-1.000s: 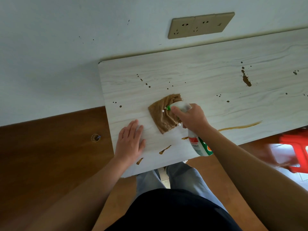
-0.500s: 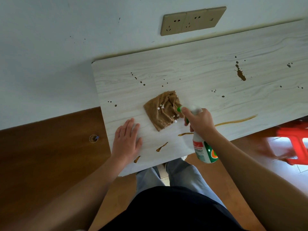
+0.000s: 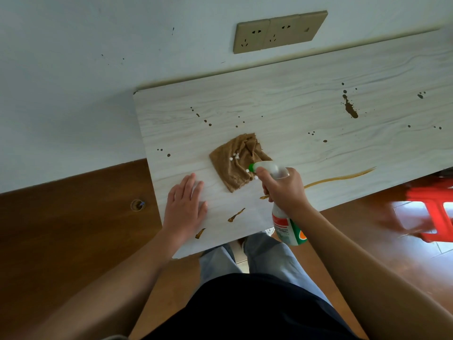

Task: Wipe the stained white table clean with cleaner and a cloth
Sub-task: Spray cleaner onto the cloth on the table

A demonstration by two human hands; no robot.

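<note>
Gripping spray bottle [image 3: 286, 229] in curled right hand [image 3: 284, 190], nozzle at edge of crumpled brown cloth [image 3: 232, 165] lying on stained white table [image 3: 294, 106]. Pressing left hand [image 3: 183, 207] flat, fingers straight, just left of cloth.

Spray bottle [image 3: 286, 228] in right hand [image 3: 285, 191] has drawn back toward 5 o'clock. A second ago its green nozzle [image 3: 252, 166] sat over the middle of the brown cloth [image 3: 226, 165]; it is now at the cloth's 4 o'clock edge. White foam specks [image 3: 234, 157] new on the cloth: cluster near centre, a few more at the 4 o'clock edge by the nozzle.
</note>
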